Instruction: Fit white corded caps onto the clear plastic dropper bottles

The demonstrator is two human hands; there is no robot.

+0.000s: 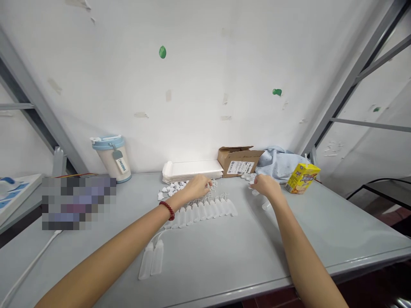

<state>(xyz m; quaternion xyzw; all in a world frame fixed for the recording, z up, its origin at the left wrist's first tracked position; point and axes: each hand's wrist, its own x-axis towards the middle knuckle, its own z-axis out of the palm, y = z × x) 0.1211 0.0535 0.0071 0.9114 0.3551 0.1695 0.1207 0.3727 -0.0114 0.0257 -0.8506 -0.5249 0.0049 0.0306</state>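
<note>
My left hand [199,187] is over the middle of the table, its fingers curled together at a small heap of thin white nozzle pieces [214,185]; whatever they grip is too small to make out. Below it runs a row of slim translucent plastic bottles [199,211] with thin tubes at their tops. Two more such bottles [152,261] lie side by side nearer to me. Small white caps [171,188] are scattered left of the hand. Farther right, my right hand [266,186] pinches a small translucent plastic bottle [251,183], partly hidden by the fingers. Another bottle [266,205] lies below its wrist.
White flat trays [192,169] are stacked against the wall beside an open cardboard box [239,162]. Light blue cloth [278,163] and a yellow carton [302,178] stand right. A tumbler [113,160], a blurred-out object [78,203] and a white cable [30,265] are left.
</note>
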